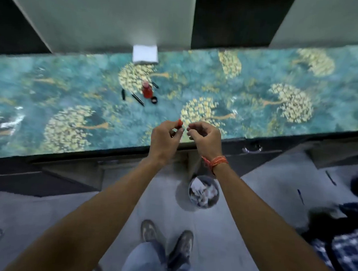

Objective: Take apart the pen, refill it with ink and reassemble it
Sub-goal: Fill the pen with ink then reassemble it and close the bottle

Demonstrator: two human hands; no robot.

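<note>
Black pen parts lie on the teal, gold-patterned table (259, 102): a short black cap-like piece (123, 94) and a long thin black barrel (137, 99), both just left of an upright red ink bottle (146, 89) with its round black lid (154, 99) beside its base. Nearer the table's front edge, the left hand (165, 137) pinches a small orange-red piece (180, 122). The right hand (205, 137) is curled close beside it; whether it holds anything cannot be told.
</note>
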